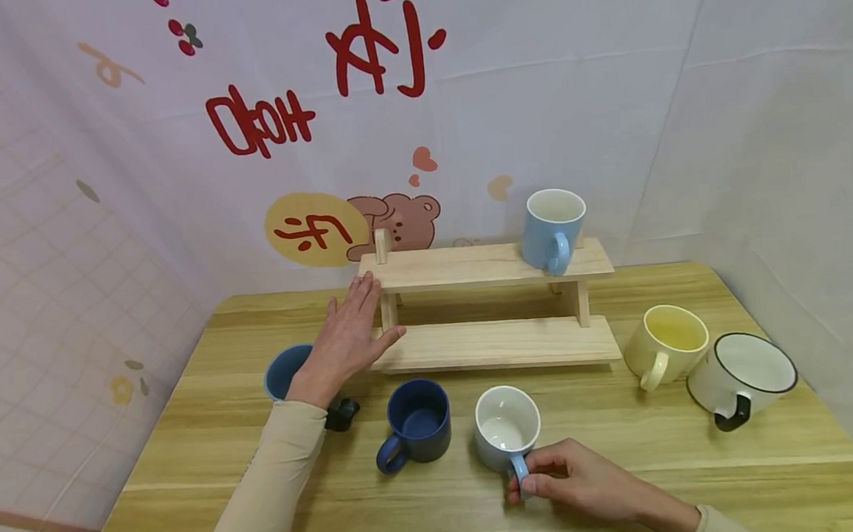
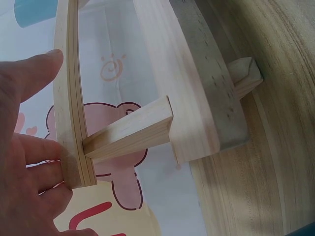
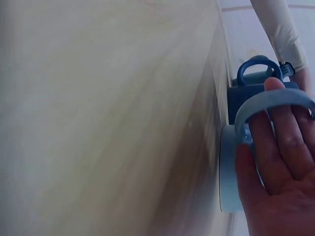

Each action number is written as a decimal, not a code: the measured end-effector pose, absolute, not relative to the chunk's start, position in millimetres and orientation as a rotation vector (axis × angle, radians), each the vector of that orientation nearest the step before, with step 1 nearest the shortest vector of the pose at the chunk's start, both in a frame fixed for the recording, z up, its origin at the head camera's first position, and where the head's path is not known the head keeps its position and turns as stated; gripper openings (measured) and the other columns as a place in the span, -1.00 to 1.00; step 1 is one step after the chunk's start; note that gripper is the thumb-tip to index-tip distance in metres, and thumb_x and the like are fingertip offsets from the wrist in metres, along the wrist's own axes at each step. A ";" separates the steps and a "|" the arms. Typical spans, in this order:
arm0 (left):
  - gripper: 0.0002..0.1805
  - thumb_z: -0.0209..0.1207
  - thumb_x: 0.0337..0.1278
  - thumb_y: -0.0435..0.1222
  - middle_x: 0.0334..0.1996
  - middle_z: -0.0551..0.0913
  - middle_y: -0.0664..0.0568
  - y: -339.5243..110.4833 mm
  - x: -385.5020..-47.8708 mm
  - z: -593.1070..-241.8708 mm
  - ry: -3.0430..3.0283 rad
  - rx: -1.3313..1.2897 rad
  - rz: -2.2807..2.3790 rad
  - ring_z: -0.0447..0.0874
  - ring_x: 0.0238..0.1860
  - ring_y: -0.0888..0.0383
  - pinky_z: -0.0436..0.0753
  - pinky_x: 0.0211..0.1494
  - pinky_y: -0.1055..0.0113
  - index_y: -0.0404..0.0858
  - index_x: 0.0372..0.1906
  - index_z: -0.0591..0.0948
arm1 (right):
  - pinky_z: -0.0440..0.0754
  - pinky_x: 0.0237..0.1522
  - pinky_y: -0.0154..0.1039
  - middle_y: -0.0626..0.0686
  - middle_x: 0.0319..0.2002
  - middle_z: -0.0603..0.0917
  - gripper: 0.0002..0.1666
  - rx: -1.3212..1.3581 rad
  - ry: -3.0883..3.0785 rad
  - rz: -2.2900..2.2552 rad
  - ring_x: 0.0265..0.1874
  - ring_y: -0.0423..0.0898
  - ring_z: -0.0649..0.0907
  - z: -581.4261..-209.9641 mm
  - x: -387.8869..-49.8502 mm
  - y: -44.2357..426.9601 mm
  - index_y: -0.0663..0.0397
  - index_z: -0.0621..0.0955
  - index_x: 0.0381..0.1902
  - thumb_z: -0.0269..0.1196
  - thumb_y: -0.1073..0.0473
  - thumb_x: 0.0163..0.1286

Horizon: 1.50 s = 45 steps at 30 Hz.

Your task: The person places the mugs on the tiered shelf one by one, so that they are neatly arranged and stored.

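A two-tier wooden shelf (image 1: 493, 345) stands on the table. My left hand (image 1: 343, 333) rests on the left end of its upper board, and in the left wrist view the fingers of that hand (image 2: 34, 147) lie along the board's edge. My right hand (image 1: 582, 481) holds the handle of a light blue mug with a white inside (image 1: 497, 452), which is upright on the table in front of the shelf. In the right wrist view, fingers of my right hand (image 3: 283, 162) pass through the handle loop (image 3: 270, 101). Another light blue mug (image 1: 544, 236) stands on the upper board's right side.
A dark blue mug (image 1: 431, 441) is left of the held mug. Partly behind my left forearm is a blue mug (image 1: 277, 378). To the right stand a yellow mug (image 1: 647, 349) and a white black-rimmed mug (image 1: 714, 381). A printed cloth (image 1: 609, 101) hangs behind.
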State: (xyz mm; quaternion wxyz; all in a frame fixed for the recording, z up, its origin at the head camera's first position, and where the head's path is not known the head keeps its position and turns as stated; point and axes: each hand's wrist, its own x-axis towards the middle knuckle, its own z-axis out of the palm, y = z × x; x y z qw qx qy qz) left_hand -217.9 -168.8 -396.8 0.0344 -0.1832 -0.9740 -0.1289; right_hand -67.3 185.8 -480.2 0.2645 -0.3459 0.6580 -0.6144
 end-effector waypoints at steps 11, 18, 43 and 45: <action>0.02 0.17 0.42 0.18 0.67 -0.05 -0.20 -172.4 -218.5 -397.9 -3.014 -0.553 -0.399 -0.20 0.67 -0.13 -0.07 0.59 -0.29 -0.36 0.65 0.05 | 0.62 0.00 -0.30 0.23 -0.23 0.72 -0.72 -0.906 1.978 -1.749 -0.15 -0.06 0.71 -473.4 -67.8 200.4 0.22 0.65 -0.09 -0.02 0.39 0.65; 0.03 0.20 0.40 0.16 0.66 -0.04 -0.23 -172.4 -218.5 -400.6 -2.993 -0.571 -0.420 -0.19 0.66 -0.15 -0.06 0.60 -0.26 -0.39 0.64 0.06 | 0.62 -0.04 -0.26 0.23 -0.27 0.69 -0.70 -0.894 2.035 -1.810 -0.21 -0.03 0.69 -470.7 -68.6 197.0 0.20 0.64 -0.13 -0.05 0.41 0.65; 0.02 0.22 0.39 0.14 0.65 -0.01 -0.25 -169.5 -217.9 -398.6 -2.963 -0.581 -0.421 -0.12 0.65 -0.20 -0.05 0.60 -0.23 -0.41 0.63 0.09 | 0.63 -0.08 -0.30 0.14 -0.32 0.66 -0.72 -0.891 2.215 -2.002 -0.26 -0.04 0.66 -431.3 -85.4 184.4 0.34 0.59 -0.10 -0.08 0.47 0.64; 0.03 0.22 0.39 0.14 0.65 -0.01 -0.24 -169.0 -217.9 -398.1 -2.963 -0.583 -0.422 -0.12 0.65 -0.20 -0.05 0.60 -0.23 -0.41 0.63 0.09 | 0.63 -0.09 -0.30 0.15 -0.33 0.66 -0.73 -0.881 2.235 -2.011 -0.25 -0.06 0.66 -428.1 -87.2 183.3 0.31 0.60 -0.10 -0.07 0.47 0.64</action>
